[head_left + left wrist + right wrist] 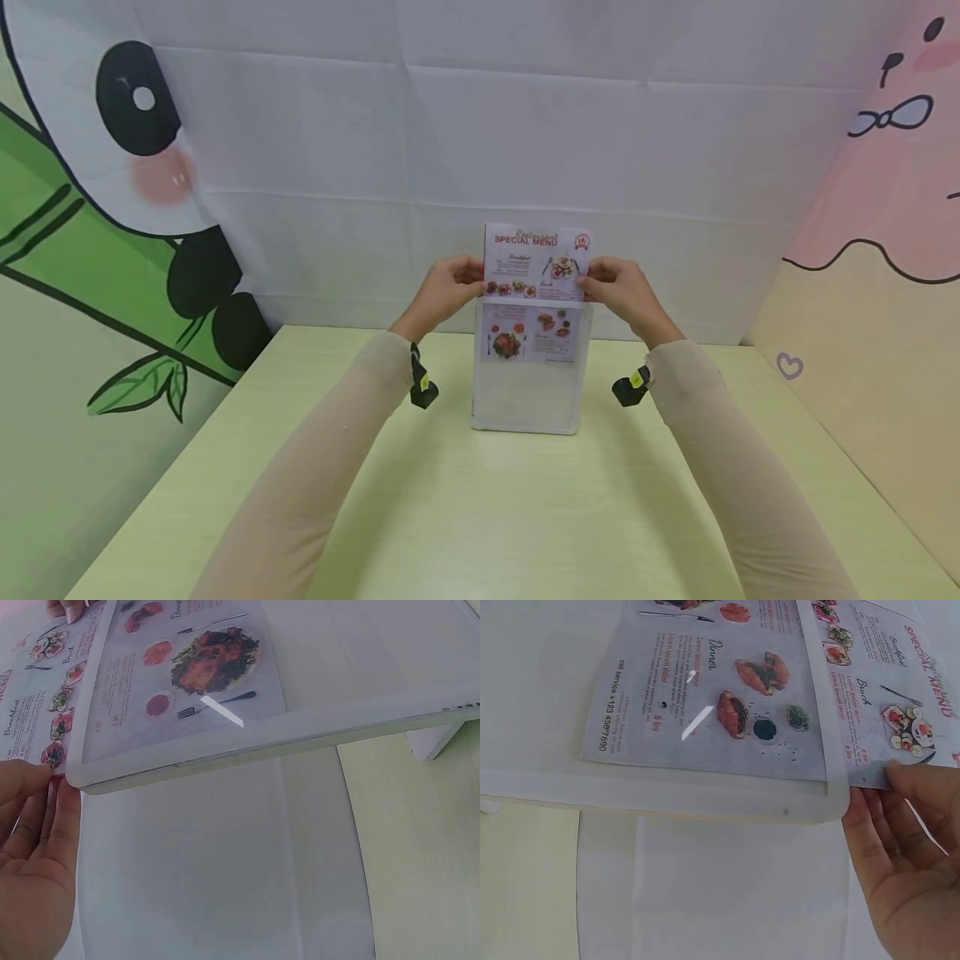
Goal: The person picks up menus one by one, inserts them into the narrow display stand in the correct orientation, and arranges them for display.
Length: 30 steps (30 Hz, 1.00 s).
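Note:
A printed restaurant menu sheet stands halfway inside an upright clear sign holder on the table. Its upper half sticks out above the holder's top edge; the lower half shows through the clear front. My left hand pinches the sheet's left edge just above the holder, thumb in front. On the other side, my right hand pinches the right edge at about the same height. Each wrist view shows thumb and fingers on the menu beside the holder's corner, with the fingers partly behind the sheet.
The pale yellow-green table reaches back to a white creased sheet hung behind the holder. Painted cartoon walls flank both sides. The holder's foot shows in the left wrist view.

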Tool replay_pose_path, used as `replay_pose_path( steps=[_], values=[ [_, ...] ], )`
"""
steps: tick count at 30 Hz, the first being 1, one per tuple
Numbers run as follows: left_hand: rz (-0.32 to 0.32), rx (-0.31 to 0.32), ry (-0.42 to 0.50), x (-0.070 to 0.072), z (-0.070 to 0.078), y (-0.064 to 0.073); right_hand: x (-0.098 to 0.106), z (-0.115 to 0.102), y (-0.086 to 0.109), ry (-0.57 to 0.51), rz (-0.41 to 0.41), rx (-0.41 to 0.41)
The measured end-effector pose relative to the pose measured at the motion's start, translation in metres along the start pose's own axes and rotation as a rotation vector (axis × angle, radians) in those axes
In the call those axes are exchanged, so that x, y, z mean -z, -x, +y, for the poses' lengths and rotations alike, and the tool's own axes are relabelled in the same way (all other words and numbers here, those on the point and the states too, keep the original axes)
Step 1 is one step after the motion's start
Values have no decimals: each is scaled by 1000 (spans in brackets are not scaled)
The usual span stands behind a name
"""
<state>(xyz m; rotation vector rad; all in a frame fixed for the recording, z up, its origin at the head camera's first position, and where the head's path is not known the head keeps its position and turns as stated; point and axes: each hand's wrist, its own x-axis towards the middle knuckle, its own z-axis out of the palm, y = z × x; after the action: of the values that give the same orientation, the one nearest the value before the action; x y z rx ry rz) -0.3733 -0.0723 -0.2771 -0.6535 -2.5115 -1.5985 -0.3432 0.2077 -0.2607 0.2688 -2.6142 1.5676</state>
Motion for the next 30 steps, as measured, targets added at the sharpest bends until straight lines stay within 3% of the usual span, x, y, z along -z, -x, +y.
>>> replay_pose_path(
  steps=[19, 30],
  values=[
    [-12, -36, -59, -1, 0, 0, 0, 2, -1, -19, 30, 21],
    [-25, -24, -65, 0, -4, 0, 1, 3, 0, -15, 8, 27]
  ],
)
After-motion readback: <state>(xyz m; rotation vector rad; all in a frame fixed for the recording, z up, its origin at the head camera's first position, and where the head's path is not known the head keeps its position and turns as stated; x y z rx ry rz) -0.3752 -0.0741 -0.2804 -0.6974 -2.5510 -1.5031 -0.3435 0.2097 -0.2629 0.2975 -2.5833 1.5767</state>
